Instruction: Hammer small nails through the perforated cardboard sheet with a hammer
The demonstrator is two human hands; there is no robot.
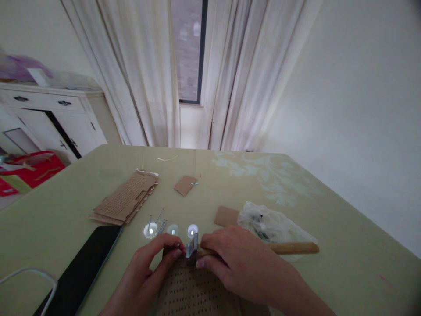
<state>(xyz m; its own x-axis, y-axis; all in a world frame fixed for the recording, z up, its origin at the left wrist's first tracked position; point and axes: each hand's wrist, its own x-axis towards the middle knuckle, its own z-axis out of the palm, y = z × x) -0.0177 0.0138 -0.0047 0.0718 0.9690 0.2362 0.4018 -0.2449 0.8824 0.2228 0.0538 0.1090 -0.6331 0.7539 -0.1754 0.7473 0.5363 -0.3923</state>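
Mostly hidden: hammer (230, 250) under right hand (230, 259).

- stack of perforated cardboard sheets (126, 199) lying left of centre;
- small cardboard piece (185, 184) beyond it;
- black tablet (83, 267) near the left edge;
- crumpled plastic bag (269, 224) at right

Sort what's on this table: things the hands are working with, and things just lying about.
In hand: hammer gripped by right hand; perforated cardboard under both hands; left hand pinching beside the hammer head.

Lying about: cardboard stack, plastic bag, tablet, small cardboard piece.
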